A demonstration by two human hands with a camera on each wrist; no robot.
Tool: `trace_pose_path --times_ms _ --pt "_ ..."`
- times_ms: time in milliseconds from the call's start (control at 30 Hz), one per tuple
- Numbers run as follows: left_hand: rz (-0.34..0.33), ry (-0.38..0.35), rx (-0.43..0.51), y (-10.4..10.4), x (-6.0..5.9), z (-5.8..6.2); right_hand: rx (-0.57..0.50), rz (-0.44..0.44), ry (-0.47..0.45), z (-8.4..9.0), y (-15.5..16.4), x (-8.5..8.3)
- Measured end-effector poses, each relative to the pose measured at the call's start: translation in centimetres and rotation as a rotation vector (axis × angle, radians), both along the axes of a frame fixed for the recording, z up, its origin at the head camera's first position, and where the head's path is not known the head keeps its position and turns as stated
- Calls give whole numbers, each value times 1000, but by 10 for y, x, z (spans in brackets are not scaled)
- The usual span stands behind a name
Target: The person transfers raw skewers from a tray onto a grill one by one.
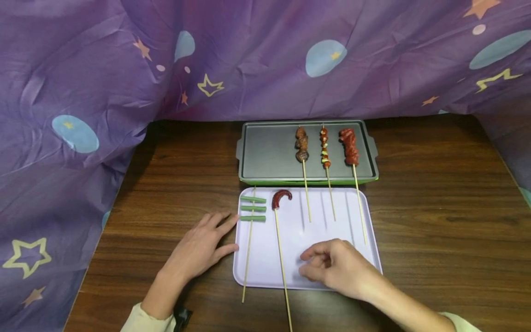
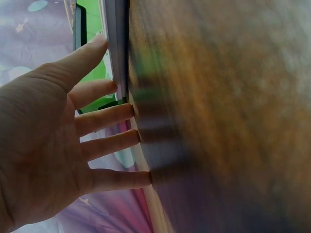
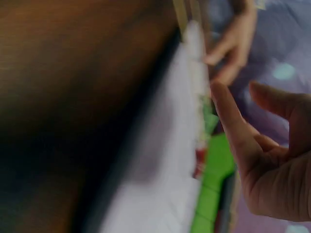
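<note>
My left hand lies on the table with fingers spread, its fingertips right at the left edge of a pale lilac tray. In the left wrist view the same hand shows its fingers straight and apart. Nearest to it on the tray is a skewer with several green bean pieces. Beside that lies a skewer with a dark red curled tentacle, its stick running over the front rim. Over the tray's right front, my right hand has loosely bent fingers with nothing between them.
Behind the tray stands a dark grey grill plate with a green base. Three skewers rest on it: brown chunks, red and green pieces and red meat. Their sticks reach over the tray. Purple cloth hangs behind the wooden table.
</note>
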State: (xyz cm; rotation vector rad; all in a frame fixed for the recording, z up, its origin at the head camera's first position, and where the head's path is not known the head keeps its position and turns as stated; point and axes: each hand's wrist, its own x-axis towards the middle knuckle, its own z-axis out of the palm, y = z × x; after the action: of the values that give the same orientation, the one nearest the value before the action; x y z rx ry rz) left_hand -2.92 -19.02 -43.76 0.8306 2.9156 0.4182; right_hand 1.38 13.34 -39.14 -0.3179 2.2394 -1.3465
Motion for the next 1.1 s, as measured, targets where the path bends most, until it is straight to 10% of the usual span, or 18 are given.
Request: trace_pose_path --times_ms 200,400,1100 --pt "-3 0 -1 1 0 1 78 -70 93 -33 -13 2" --pt "-3 0 -3 1 0 0 -4 -144 -25 -49 -26 0" --pt "-4 3 -1 1 0 1 -133 -155 -93 -54 -40 4"
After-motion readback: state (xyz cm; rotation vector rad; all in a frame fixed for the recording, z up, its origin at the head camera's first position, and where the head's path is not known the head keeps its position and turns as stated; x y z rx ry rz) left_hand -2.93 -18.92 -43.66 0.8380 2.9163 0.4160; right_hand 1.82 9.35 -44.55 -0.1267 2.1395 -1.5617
